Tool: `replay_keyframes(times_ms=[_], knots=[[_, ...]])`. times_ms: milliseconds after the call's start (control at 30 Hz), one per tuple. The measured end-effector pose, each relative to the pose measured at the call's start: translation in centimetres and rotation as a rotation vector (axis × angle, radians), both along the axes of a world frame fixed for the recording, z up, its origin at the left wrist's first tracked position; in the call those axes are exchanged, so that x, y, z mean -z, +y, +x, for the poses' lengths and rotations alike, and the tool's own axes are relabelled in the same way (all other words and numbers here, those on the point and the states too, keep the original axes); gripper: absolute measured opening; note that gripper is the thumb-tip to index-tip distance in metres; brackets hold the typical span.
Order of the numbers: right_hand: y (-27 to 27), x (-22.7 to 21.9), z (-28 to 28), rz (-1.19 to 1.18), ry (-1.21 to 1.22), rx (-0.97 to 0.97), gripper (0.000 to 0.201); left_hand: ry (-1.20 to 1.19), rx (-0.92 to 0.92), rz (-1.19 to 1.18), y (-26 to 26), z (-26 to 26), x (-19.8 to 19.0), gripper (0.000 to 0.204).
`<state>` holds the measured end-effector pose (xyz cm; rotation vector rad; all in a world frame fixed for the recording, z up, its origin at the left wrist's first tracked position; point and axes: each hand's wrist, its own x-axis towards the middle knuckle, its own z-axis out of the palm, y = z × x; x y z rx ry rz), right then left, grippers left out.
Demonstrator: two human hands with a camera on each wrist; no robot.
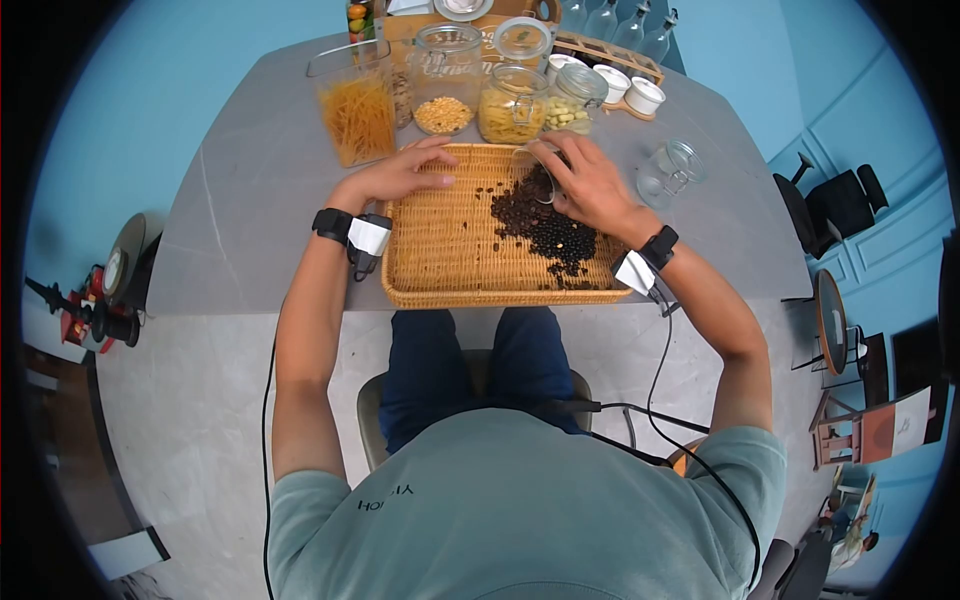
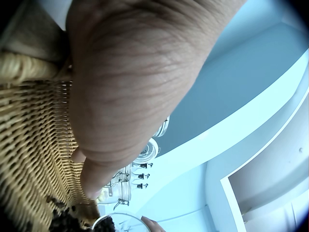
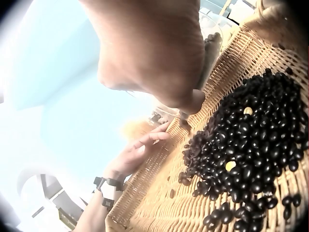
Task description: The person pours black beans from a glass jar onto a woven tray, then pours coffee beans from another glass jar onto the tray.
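A shallow rectangular wicker basket [image 1: 430, 297] lies at the table's near edge. Glossy black beans [image 1: 565, 240] and smaller brown coffee beans [image 1: 508, 212] are heaped in its right half, with a few pale pieces among them. At the far right corner my right hand [image 1: 590, 185] grips a clear round-rimmed glass cup [image 1: 522, 160], tilted low over the heap. Dark beans show inside the cup in the right wrist view. Fingers extended, my left hand [image 1: 395, 175] rests over the basket's far left corner and holds nothing loose.
Behind the basket stand a container of spaghetti [image 1: 358, 115], a jar of yellow kernels [image 1: 444, 112], a pasta jar [image 1: 512, 115] and another clip-top jar [image 1: 573, 100]. An upright glass jar [image 1: 668, 172] is to the right. White pots [image 1: 645, 96] and bottles [image 1: 630, 30] sit farther back.
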<state>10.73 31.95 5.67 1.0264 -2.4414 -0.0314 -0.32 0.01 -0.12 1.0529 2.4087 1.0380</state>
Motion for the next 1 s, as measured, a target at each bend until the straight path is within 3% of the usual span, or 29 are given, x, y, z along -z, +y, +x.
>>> replay_keyframes(times_ms=[400, 567, 767, 900, 967, 1000], knots=[[-1.3, 0.3, -0.9, 0.113, 0.086, -0.064, 0.078, 0.02, 0.018, 0.009, 0.1, -0.3, 0.3, 0.044], [-1.6, 0.3, -1.2, 0.209, 0.186, -0.099, 0.06, 0.02, 0.027, 0.022, 0.0, -0.4, 0.5, 0.044], [-1.5, -0.1, -0.9, 0.305, 0.294, -0.138, 0.056, 0.012, 0.021, 0.021, 0.1, -0.2, 0.3, 0.045], [-0.1, -1.1, -0.8, 0.25, 0.273, -0.103, 0.065, 0.007, 0.01, 0.009, 0.1, 0.0, 0.0, 0.046], [1.3, -2.1, -0.7, 0.016, 0.193, 0.071, 0.079, 0.013, 0.023, 0.014, 0.1, -0.1, -0.1, 0.046], [2.0, -2.6, -0.9, 0.018, 0.194, 0.076, 0.079, 0.017, 0.035, 0.017, 0.1, -0.1, -0.2, 0.046]])
